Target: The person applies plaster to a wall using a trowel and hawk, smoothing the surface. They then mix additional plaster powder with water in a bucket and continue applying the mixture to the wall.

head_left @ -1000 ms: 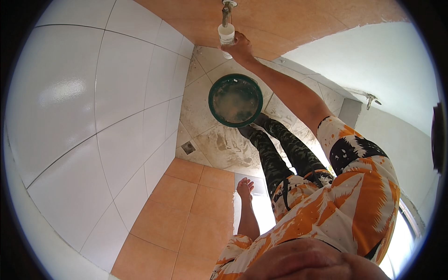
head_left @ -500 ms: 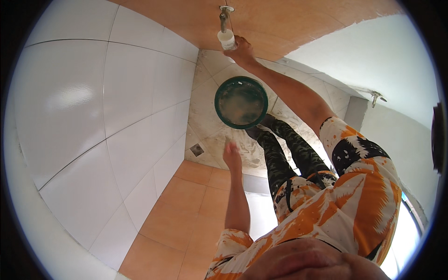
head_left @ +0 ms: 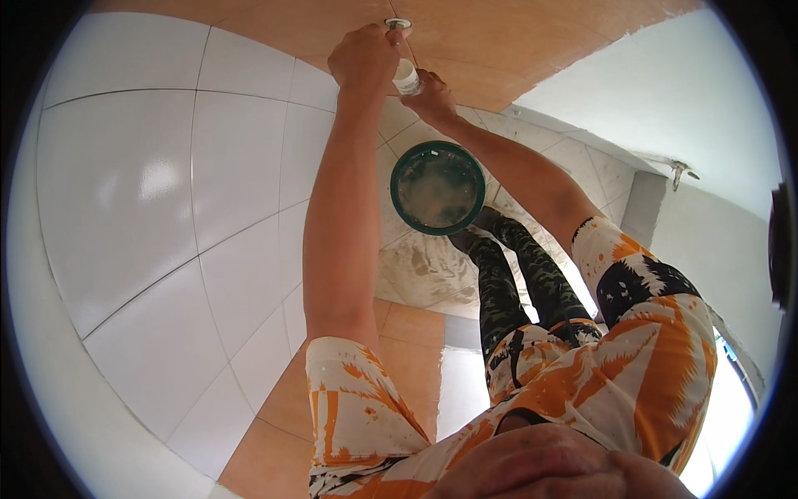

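My left hand [head_left: 366,56] reaches up to the wall tap [head_left: 399,24], its fingers closed around the tap's body and hiding most of it. Just below, my right hand [head_left: 431,96] grips a white plastic cup [head_left: 406,77] by its side, with the cup's mouth turned up under the tap. Whether water runs into it I cannot tell. On the floor beneath stands a round dark green tub [head_left: 397,208] of cloudy water, a small pale thing near its far rim.
Glossy white tiles [head_left: 125,141] cover the left wall, orange tiles [head_left: 490,50] the wall ahead. The floor tiles [head_left: 424,270] are smeared with dirt, close to my feet by the tub. A second tap [head_left: 680,172] sticks out of the wall at the right.
My left hand has risen from low over the floor to the tap and closed on it. My right hand still holds the cup beneath the tap.
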`<action>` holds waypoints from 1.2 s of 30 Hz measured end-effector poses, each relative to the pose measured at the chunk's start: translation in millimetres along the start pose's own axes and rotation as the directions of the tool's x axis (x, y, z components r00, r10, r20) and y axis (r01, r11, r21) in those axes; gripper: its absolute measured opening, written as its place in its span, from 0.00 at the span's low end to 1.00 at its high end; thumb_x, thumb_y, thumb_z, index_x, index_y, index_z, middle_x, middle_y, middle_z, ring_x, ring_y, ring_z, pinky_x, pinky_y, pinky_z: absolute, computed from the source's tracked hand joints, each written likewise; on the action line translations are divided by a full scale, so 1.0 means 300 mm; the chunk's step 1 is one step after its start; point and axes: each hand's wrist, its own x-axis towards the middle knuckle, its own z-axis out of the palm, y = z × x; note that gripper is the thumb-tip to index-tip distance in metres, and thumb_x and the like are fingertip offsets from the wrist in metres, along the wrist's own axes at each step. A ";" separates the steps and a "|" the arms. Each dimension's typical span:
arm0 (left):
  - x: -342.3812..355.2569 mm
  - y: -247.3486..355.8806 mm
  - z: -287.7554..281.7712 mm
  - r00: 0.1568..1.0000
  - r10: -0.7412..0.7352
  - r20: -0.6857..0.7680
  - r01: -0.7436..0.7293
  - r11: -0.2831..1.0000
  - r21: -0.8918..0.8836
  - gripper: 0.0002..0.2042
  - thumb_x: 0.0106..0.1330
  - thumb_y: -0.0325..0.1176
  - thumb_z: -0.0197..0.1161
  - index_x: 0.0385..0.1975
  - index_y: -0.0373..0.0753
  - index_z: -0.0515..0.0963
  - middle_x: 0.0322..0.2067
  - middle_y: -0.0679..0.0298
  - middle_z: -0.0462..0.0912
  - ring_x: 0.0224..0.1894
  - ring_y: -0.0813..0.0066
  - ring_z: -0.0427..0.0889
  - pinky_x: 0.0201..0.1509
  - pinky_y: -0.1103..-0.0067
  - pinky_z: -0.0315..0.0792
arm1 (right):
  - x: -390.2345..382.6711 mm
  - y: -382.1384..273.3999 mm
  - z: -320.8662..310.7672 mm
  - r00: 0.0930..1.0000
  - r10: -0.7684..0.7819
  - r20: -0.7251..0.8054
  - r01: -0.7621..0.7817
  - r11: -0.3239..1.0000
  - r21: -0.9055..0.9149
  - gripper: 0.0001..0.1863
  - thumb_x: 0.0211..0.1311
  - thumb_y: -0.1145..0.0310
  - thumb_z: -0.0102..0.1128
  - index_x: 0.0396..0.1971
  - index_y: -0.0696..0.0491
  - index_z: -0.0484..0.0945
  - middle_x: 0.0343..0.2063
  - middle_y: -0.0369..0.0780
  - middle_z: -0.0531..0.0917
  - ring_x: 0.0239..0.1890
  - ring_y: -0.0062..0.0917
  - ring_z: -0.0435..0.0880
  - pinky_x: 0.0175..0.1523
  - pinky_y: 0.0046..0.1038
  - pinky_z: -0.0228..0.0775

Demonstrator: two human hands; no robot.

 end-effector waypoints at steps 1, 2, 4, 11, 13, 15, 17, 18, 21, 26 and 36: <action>0.012 0.005 0.001 1.000 0.020 0.000 -0.020 0.999 0.045 0.21 0.73 0.54 0.55 0.38 0.42 0.86 0.37 0.56 0.88 0.39 0.55 0.89 0.39 0.61 0.81 | -0.003 -0.002 0.004 1.000 0.018 -0.002 -0.018 1.000 -0.011 0.32 0.45 0.60 0.73 0.55 0.47 0.78 0.50 0.45 0.83 0.52 0.43 0.84 0.56 0.42 0.77; 0.021 0.014 0.004 0.999 0.028 0.022 -0.030 0.995 0.091 0.22 0.73 0.54 0.54 0.38 0.42 0.86 0.37 0.56 0.88 0.40 0.55 0.89 0.39 0.62 0.81 | -0.004 -0.001 0.000 1.000 -0.015 -0.005 0.015 1.000 0.006 0.32 0.45 0.60 0.73 0.55 0.48 0.78 0.50 0.45 0.83 0.52 0.42 0.84 0.57 0.42 0.77; 0.034 0.028 0.010 0.998 0.038 0.041 -0.043 0.991 0.125 0.22 0.74 0.52 0.53 0.38 0.40 0.86 0.38 0.55 0.88 0.40 0.55 0.89 0.40 0.62 0.82 | -0.006 -0.002 -0.005 1.000 -0.007 -0.018 0.007 1.000 0.007 0.32 0.46 0.59 0.73 0.55 0.49 0.78 0.51 0.44 0.83 0.52 0.41 0.83 0.58 0.41 0.76; 0.056 0.018 0.008 0.964 0.254 0.081 -0.266 0.933 0.242 0.18 0.74 0.46 0.54 0.40 0.37 0.84 0.39 0.51 0.87 0.42 0.52 0.87 0.45 0.62 0.81 | -0.010 -0.008 -0.033 1.000 -0.019 0.009 0.019 1.000 -0.011 0.33 0.46 0.60 0.74 0.56 0.48 0.78 0.49 0.45 0.82 0.53 0.41 0.83 0.57 0.41 0.77; 0.060 0.001 0.009 0.935 0.351 0.051 -0.353 0.904 0.243 0.16 0.74 0.43 0.56 0.38 0.37 0.84 0.38 0.52 0.86 0.41 0.53 0.87 0.45 0.62 0.81 | -0.011 -0.011 -0.038 1.000 -0.012 0.017 0.012 1.000 -0.019 0.33 0.46 0.60 0.75 0.56 0.48 0.78 0.50 0.44 0.82 0.53 0.41 0.83 0.57 0.41 0.77; 0.063 -0.017 0.011 0.906 0.422 0.024 -0.416 0.879 0.234 0.14 0.72 0.41 0.58 0.37 0.36 0.84 0.38 0.53 0.86 0.41 0.53 0.87 0.45 0.63 0.81 | -0.012 -0.012 -0.039 0.999 -0.049 -0.019 0.049 0.998 -0.026 0.32 0.46 0.60 0.75 0.55 0.47 0.78 0.49 0.43 0.83 0.52 0.40 0.83 0.58 0.40 0.76; 0.067 -0.036 0.014 0.870 0.492 -0.019 -0.477 0.853 0.213 0.13 0.69 0.40 0.62 0.36 0.35 0.85 0.38 0.53 0.86 0.40 0.54 0.88 0.45 0.64 0.82 | -0.015 -0.013 -0.036 0.998 -0.062 -0.020 0.062 0.998 -0.021 0.32 0.46 0.60 0.75 0.55 0.47 0.78 0.49 0.43 0.83 0.52 0.40 0.84 0.58 0.40 0.76; 0.062 -0.059 0.014 0.875 0.483 -0.015 -0.470 0.858 0.207 0.13 0.68 0.40 0.63 0.36 0.35 0.85 0.38 0.53 0.86 0.39 0.54 0.88 0.44 0.64 0.82 | -0.018 -0.014 -0.027 0.998 -0.067 -0.009 0.067 0.998 -0.019 0.32 0.46 0.60 0.75 0.56 0.47 0.78 0.49 0.43 0.83 0.52 0.40 0.83 0.58 0.40 0.76; 0.063 -0.074 0.018 0.857 0.515 -0.027 -0.497 0.838 0.223 0.12 0.67 0.39 0.64 0.35 0.35 0.85 0.38 0.54 0.85 0.39 0.55 0.88 0.44 0.64 0.82 | -0.022 -0.013 -0.021 0.997 -0.075 0.006 0.075 0.997 -0.006 0.32 0.46 0.60 0.75 0.55 0.48 0.78 0.49 0.44 0.82 0.52 0.41 0.83 0.57 0.40 0.77; 0.047 -0.071 0.010 0.868 0.496 -0.028 -0.477 0.848 0.231 0.11 0.66 0.39 0.65 0.35 0.37 0.85 0.37 0.54 0.85 0.38 0.55 0.88 0.43 0.65 0.82 | -0.030 -0.015 -0.018 0.997 -0.075 -0.004 0.075 0.997 -0.007 0.33 0.45 0.61 0.76 0.55 0.48 0.78 0.49 0.44 0.82 0.52 0.41 0.83 0.57 0.40 0.77; 0.013 0.039 -0.057 0.980 0.185 0.078 -0.197 0.958 0.207 0.13 0.66 0.42 0.61 0.35 0.39 0.86 0.35 0.56 0.88 0.39 0.56 0.89 0.43 0.65 0.82 | -0.036 -0.023 -0.032 0.996 -0.084 -0.002 0.084 0.996 -0.001 0.33 0.45 0.62 0.75 0.55 0.48 0.78 0.49 0.44 0.82 0.52 0.41 0.83 0.57 0.40 0.77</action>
